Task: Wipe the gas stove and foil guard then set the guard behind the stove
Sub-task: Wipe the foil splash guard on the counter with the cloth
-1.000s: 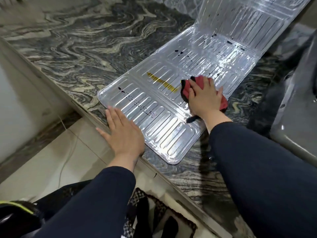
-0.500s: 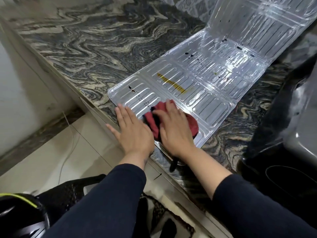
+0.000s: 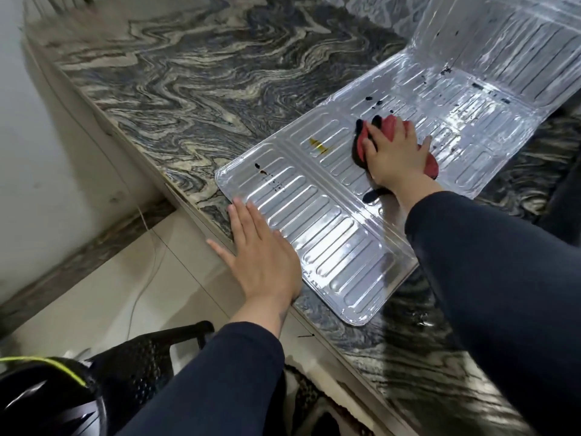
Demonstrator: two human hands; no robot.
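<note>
Foil guard [image 3: 330, 234] lies flat on the marble counter [image 3: 188, 89], far panel folded up; a yellow smear [image 3: 319, 146] and dark spots [image 3: 267, 177] remain, so wiping looks unfinished and placing it behind the stove is still to do. Right hand [image 3: 396, 155] presses a red cloth [image 3: 390, 127] on the middle panel, fingers spread; left hand [image 3: 261, 256] lies flat, fingers together, pinning the near edge. No legible writing; stove not clearly in view.

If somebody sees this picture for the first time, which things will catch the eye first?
First the shiny ribbed foil guard, lying flat on the swirled marble counter with its far panel folded up. Next the right hand pressing a red cloth on its middle, while the left hand lies flat on its near edge. A yellow smear and dark drips stain the foil.
</note>
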